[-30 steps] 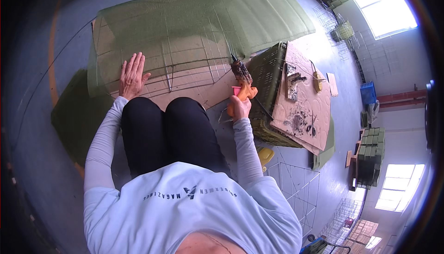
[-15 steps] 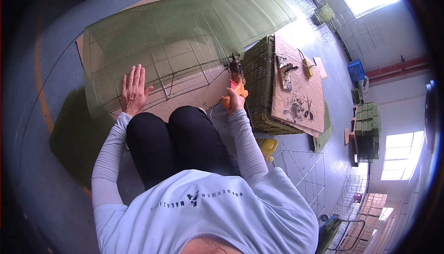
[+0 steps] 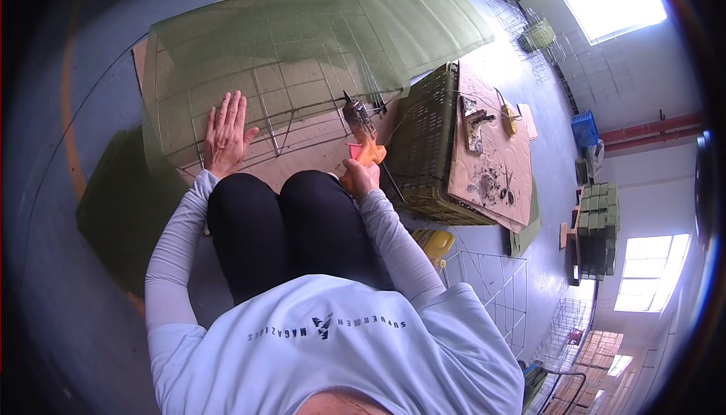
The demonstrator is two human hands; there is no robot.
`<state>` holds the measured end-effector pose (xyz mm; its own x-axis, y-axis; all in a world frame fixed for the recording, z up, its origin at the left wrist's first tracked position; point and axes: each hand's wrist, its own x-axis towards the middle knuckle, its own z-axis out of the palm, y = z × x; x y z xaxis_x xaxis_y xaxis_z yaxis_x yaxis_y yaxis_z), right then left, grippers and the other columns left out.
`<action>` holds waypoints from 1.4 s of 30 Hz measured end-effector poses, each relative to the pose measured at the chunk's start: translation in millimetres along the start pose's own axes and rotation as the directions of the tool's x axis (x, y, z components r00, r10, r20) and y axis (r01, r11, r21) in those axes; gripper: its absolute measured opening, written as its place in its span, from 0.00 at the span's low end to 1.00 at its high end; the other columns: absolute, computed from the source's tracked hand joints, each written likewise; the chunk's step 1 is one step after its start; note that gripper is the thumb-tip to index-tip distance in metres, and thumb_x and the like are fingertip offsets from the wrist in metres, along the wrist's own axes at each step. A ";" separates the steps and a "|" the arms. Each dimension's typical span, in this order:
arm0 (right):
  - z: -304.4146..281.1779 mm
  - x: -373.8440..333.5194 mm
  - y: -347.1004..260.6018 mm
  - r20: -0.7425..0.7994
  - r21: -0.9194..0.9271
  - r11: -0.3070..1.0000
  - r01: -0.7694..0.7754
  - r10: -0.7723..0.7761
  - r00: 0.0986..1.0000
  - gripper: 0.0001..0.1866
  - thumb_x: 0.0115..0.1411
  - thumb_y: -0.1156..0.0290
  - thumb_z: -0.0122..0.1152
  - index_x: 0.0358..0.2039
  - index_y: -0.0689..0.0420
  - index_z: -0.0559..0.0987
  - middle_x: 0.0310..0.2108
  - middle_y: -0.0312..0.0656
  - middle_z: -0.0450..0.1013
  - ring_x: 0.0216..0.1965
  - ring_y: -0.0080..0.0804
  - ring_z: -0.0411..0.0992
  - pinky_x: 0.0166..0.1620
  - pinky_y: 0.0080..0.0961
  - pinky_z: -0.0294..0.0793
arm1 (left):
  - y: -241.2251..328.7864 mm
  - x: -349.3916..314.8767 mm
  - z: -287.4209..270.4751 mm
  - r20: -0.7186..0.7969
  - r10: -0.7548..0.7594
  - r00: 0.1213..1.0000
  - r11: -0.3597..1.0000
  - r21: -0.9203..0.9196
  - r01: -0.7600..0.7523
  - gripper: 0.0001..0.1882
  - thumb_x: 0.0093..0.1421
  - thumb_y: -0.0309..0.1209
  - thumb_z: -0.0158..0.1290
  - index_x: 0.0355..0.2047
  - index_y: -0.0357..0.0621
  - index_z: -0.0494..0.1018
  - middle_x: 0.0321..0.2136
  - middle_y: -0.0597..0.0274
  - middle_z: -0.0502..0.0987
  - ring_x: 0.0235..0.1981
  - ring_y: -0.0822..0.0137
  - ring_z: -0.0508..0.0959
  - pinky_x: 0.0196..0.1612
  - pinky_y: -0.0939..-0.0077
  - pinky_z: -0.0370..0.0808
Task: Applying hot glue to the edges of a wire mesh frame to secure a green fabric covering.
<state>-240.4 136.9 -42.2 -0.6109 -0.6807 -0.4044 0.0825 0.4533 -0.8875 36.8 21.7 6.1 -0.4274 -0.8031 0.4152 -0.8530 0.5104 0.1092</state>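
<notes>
My left hand point(image 3: 224, 132) lies flat with fingers spread on a green mesh sheet point(image 3: 302, 44) stretched over a wire grid frame point(image 3: 291, 120). The frame rests on a cardboard sheet point(image 3: 318, 150) on the floor. My right hand point(image 3: 361, 174) grips an orange-handled tool point(image 3: 363, 139) whose dark metal head touches the wire frame at its right edge. My knees in black trousers are just below both hands.
A dark green plastic crate point(image 3: 427, 143) stands to the right, topped by a stained cardboard board point(image 3: 491, 150) with small tools on it. A yellow container point(image 3: 432, 245) and loose wire grids point(image 3: 491, 286) lie lower right. Stacked green crates point(image 3: 597, 226) stand further right.
The view has shifted slightly. My left hand stays flat on the mesh and my right hand keeps the orange tool at the frame's right edge.
</notes>
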 end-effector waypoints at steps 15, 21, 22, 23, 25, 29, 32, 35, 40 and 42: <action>22.6 -16.7 13.2 0.223 -0.389 0.899 0.202 -0.121 0.967 0.23 0.35 0.62 0.62 0.29 0.65 0.69 0.24 0.42 0.69 0.26 0.30 0.68 0.31 0.24 0.67 | -3.3 1.3 0.4 0.036 0.082 0.996 0.996 0.023 -0.083 0.33 0.57 0.45 0.39 0.57 0.39 0.48 0.59 0.57 0.49 0.60 0.60 0.49 0.58 0.64 0.49; 18.5 -12.9 14.7 0.169 0.006 0.999 0.050 -0.051 0.984 0.14 0.40 0.70 0.60 0.27 0.62 0.69 0.20 0.39 0.67 0.21 0.26 0.68 0.25 0.23 0.67 | -0.4 0.9 -2.3 0.043 0.101 0.994 0.995 0.020 -0.102 0.33 0.57 0.45 0.39 0.57 0.38 0.47 0.58 0.57 0.49 0.59 0.60 0.49 0.59 0.65 0.49; 18.5 -12.3 13.3 0.172 0.009 0.999 0.050 -0.051 0.984 0.14 0.40 0.70 0.60 0.27 0.62 0.69 0.20 0.39 0.67 0.21 0.26 0.68 0.25 0.23 0.67 | -0.9 -0.6 -2.4 0.040 0.088 0.995 0.996 0.030 -0.090 0.33 0.57 0.45 0.40 0.57 0.38 0.48 0.58 0.57 0.50 0.59 0.60 0.50 0.58 0.65 0.50; 17.3 -11.1 11.5 0.155 0.046 0.999 0.013 -0.020 0.988 0.12 0.40 0.71 0.59 0.26 0.61 0.69 0.19 0.39 0.66 0.19 0.27 0.68 0.23 0.22 0.67 | -1.5 -1.8 -2.4 0.038 0.077 0.996 0.996 0.039 -0.078 0.34 0.56 0.46 0.40 0.57 0.38 0.48 0.58 0.56 0.50 0.59 0.60 0.50 0.58 0.65 0.51; 10.2 -10.5 1.8 0.173 0.189 0.976 -0.105 0.072 0.982 0.11 0.42 0.73 0.58 0.25 0.61 0.68 0.18 0.39 0.65 0.14 0.30 0.66 0.18 0.23 0.67 | -0.6 -2.1 -1.7 0.038 0.072 0.997 0.997 0.040 -0.073 0.34 0.56 0.46 0.40 0.57 0.38 0.48 0.58 0.56 0.50 0.59 0.60 0.50 0.58 0.65 0.50; -9.7 19.0 1.8 0.124 0.287 0.954 -0.084 0.050 0.991 0.09 0.43 0.73 0.58 0.24 0.59 0.68 0.17 0.37 0.65 0.13 0.29 0.67 0.17 0.24 0.67 | -0.3 -1.3 -2.1 0.043 0.062 0.997 0.997 0.039 -0.064 0.34 0.56 0.46 0.40 0.57 0.38 0.48 0.58 0.56 0.50 0.59 0.60 0.50 0.58 0.64 0.50; -25.5 37.1 -5.9 0.079 0.297 0.949 -0.105 0.085 0.993 0.12 0.42 0.72 0.59 0.26 0.60 0.68 0.17 0.38 0.65 0.13 0.31 0.67 0.18 0.26 0.68 | 1.1 -0.9 -7.1 0.063 0.047 0.997 0.999 0.018 -0.048 0.33 0.56 0.42 0.41 0.57 0.38 0.47 0.58 0.55 0.49 0.59 0.59 0.50 0.58 0.66 0.49; -40.6 55.4 -10.3 0.030 0.288 0.953 -0.094 0.090 0.996 0.13 0.41 0.72 0.60 0.27 0.61 0.68 0.18 0.39 0.65 0.15 0.32 0.67 0.18 0.26 0.69 | 3.2 0.8 -5.5 0.065 0.043 0.997 0.999 0.021 -0.045 0.33 0.57 0.45 0.40 0.57 0.38 0.48 0.58 0.56 0.49 0.59 0.60 0.50 0.58 0.64 0.49; -54.7 62.8 -25.3 -0.008 0.365 0.921 -0.140 0.154 0.988 0.15 0.40 0.73 0.60 0.29 0.63 0.68 0.21 0.39 0.65 0.18 0.31 0.67 0.21 0.26 0.71 | 1.5 -1.3 -4.2 0.075 0.027 0.997 1.000 0.014 -0.028 0.33 0.57 0.45 0.39 0.57 0.38 0.47 0.58 0.56 0.49 0.60 0.60 0.49 0.58 0.63 0.49; -62.1 65.2 -28.2 -0.009 0.380 0.920 -0.097 0.108 0.994 0.15 0.40 0.73 0.60 0.30 0.62 0.68 0.22 0.38 0.65 0.19 0.31 0.67 0.21 0.26 0.72 | 3.1 0.1 -2.0 0.072 0.023 0.997 0.999 0.021 -0.025 0.33 0.57 0.44 0.40 0.58 0.39 0.47 0.59 0.57 0.48 0.60 0.61 0.49 0.58 0.65 0.48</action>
<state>-331.4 115.5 -29.9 -0.6050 -0.6226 -0.4963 0.4346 0.2640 -0.8610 34.7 23.9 8.2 -0.4679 -0.8110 0.3512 -0.8482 0.5237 0.0794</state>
